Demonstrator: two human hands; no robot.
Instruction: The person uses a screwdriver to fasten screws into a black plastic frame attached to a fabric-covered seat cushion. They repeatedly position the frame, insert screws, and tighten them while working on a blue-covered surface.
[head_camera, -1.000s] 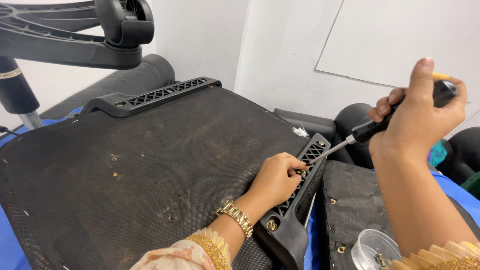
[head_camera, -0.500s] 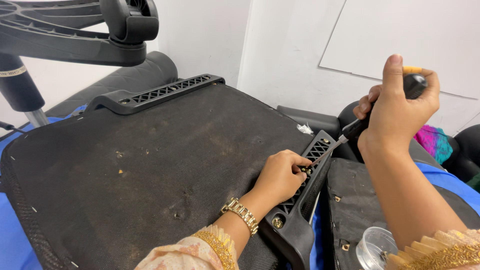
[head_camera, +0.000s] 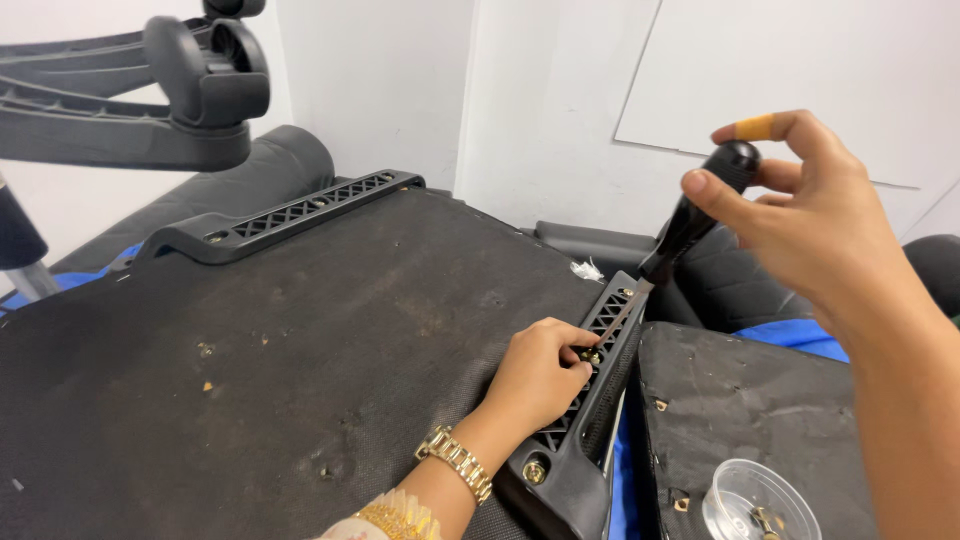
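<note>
**Screwdriver set to a bracket screw on an upturned chair seat**

Fingertips of the left hand (head_camera: 540, 375) pinch a small brass-coloured screw (head_camera: 590, 356) against the black lattice bracket (head_camera: 590, 400), with the wrist, wearing a gold watch (head_camera: 455, 462) and a gold bangle, lying across the seat panel. Right hand (head_camera: 810, 225) grasps the black handle of the screwdriver (head_camera: 690, 225) loosely from above, thumb and fingers curled about its rounded top, one finger wrapped in an orange band. The metal shaft slants down and to the left, its tip meeting the screw just beside the left fingertips.

Nearest the camera, at the lower right, a clear plastic cup (head_camera: 760, 505) with a few small fittings in it sits on a second dark panel (head_camera: 760, 400). The bracket runs along the right edge of the large seat underside (head_camera: 300, 340), a black fabric-covered board, dusty and scuffed, with staples and small scraps on it. Another bolt head shows at the bracket's near end. A matching lattice bracket (head_camera: 290, 215) is fixed along the far left edge. Blue cloth (head_camera: 775, 335) shows beneath the panels.

Farther back lie dark padded chair parts, and at the upper left a black chair base arm with a castor (head_camera: 215, 70) hangs over the work. Plain white walls (head_camera: 560, 90) close the room behind.
</note>
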